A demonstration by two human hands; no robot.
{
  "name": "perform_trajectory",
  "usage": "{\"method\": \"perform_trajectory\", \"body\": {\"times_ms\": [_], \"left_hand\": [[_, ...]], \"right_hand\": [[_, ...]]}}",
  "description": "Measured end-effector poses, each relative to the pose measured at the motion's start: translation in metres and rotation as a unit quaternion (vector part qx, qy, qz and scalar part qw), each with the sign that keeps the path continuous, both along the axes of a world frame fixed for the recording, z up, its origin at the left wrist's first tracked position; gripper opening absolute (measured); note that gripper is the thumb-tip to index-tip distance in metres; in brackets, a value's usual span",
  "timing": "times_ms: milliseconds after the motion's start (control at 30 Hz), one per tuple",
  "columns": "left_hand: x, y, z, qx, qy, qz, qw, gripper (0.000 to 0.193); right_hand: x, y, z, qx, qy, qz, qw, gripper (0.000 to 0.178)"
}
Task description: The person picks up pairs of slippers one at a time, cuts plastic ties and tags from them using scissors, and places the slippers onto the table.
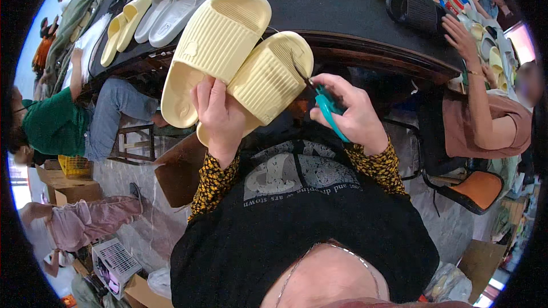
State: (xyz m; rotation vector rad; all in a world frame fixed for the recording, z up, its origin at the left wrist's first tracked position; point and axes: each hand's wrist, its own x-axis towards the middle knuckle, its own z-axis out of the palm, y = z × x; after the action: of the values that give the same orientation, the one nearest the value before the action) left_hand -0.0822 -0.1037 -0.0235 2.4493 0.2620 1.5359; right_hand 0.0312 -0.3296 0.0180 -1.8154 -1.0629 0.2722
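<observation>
My left hand (221, 115) is closed on a pair of pale yellow slide slippers with ribbed straps, its thumb and fingers pinching them near their inner edges. One slide (224, 37) is tilted up on the left; the other slide (268, 82) overlaps it on the right. My right hand (355, 113) grips teal-handled scissors (327, 108). The dark blades point up and left at the toe opening of the right slide, and I cannot tell whether they touch it. A thin dark strand arcs between the two toe ends.
On the dark table (319, 0) lie grey slides (180, 8) and yellow slides (128, 23) at the left. A person at the right reaches toward a black slide (414, 8). Someone in green sits at the left. An orange-seated chair (476, 189) and a cardboard box (180, 168) stand nearby.
</observation>
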Motion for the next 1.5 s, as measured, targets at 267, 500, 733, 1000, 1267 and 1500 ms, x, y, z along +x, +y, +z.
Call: {"method": "perform_trajectory", "body": {"times_ms": [267, 500, 733, 1000, 1267, 1500], "left_hand": [[0.005, -0.013, -0.005, 0.024, -0.032, 0.010, 0.999, 0.033], [0.006, -0.018, -0.010, 0.049, -0.025, -0.012, 0.998, 0.034], [0.005, -0.019, -0.016, 0.050, -0.032, -0.025, 0.998, 0.037], [0.004, -0.016, -0.016, 0.053, -0.026, -0.020, 0.998, 0.037], [0.007, -0.010, -0.014, 0.003, 0.006, -0.012, 1.000, 0.037], [0.023, -0.013, 0.004, -0.105, -0.004, -0.077, 0.991, 0.038]], "right_hand": [[-0.013, 0.008, -0.004, 0.133, 0.518, 0.172, 0.827, 0.040], [-0.012, 0.016, -0.007, 0.156, 0.567, 0.202, 0.783, 0.051], [-0.014, 0.020, -0.012, 0.192, 0.603, 0.174, 0.755, 0.044], [-0.016, 0.020, -0.013, 0.192, 0.582, 0.114, 0.782, 0.036], [-0.014, 0.009, -0.025, 0.208, 0.319, -0.034, 0.924, 0.039], [0.023, 0.006, -0.044, 0.185, 0.044, -0.208, 0.960, 0.046]]}}
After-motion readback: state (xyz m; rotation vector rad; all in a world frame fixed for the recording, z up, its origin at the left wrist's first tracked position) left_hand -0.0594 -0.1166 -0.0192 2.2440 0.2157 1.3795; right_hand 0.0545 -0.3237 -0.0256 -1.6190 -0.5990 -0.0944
